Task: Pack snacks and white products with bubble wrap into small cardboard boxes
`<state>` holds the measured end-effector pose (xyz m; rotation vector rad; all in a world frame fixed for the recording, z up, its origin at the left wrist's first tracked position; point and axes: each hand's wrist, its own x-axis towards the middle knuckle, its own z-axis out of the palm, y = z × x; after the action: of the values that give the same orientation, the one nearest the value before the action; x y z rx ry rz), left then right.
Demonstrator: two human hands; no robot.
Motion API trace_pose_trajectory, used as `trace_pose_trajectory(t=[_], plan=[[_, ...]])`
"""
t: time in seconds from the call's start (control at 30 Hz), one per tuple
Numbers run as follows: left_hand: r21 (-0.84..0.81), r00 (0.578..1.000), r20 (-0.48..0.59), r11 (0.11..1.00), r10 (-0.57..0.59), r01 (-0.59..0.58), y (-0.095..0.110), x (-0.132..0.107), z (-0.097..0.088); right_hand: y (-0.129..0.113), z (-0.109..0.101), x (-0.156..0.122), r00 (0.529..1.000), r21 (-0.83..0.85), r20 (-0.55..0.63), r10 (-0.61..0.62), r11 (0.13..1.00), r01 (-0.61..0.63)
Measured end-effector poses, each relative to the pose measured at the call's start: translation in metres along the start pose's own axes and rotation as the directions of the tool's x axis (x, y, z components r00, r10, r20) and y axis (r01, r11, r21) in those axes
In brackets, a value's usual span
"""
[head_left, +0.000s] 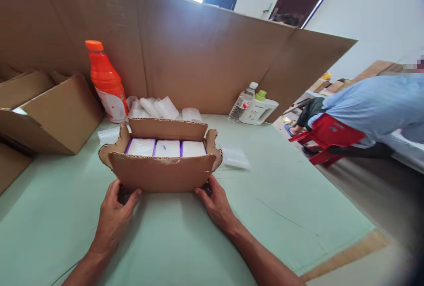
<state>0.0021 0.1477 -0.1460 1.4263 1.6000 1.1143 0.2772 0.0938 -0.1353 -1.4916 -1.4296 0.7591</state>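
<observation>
In front of me on the green table is an open cardboard box (162,173), its flaps standing up. Inside it sit three white-topped packs (168,148) with purple edges, side by side. My left hand (117,211) grips the box's lower left corner, thumb on the front face and fingers partly hidden round the side. My right hand (215,202) holds the lower right corner the same way. Clear bubble wrap pieces (159,107) lie behind the box, and a flat clear piece (236,157) lies to its right.
Left stand open cardboard boxes (62,118) and an orange bottle (107,83). At the back right are a clear water bottle (243,103) and a white jug (260,109) with a green cap. A cardboard wall (212,56) borders the table (281,206). A person in blue (374,105) sits on a red chair at right.
</observation>
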Motion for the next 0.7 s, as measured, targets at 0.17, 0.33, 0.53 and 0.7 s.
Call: trace_pose_trajectory(t=[0.17,0.33,0.53,0.7], plan=[[-0.011,0.999,0.017,1.0,0.029,-0.029,-0.002,0.002,0.002,0.009,-0.023,0.001,0.984,-0.235,-0.032,-0.174,0.959,0.162],[-0.039,0.998,-0.002,0.997,0.063,-0.063,-0.004,0.004,0.002,0.024,-0.065,0.02,0.921,-0.698,-0.25,-0.298,0.715,0.041],[-0.163,0.996,0.01,0.983,0.09,-0.087,-0.011,0.005,0.004,0.007,-0.085,0.017,0.952,-0.855,-0.253,-0.173,0.5,-0.136],[-0.267,0.998,0.01,0.962,0.057,-0.052,-0.007,0.001,0.001,-0.048,-0.049,-0.046,0.98,-0.87,-0.084,-0.183,0.492,0.017]])
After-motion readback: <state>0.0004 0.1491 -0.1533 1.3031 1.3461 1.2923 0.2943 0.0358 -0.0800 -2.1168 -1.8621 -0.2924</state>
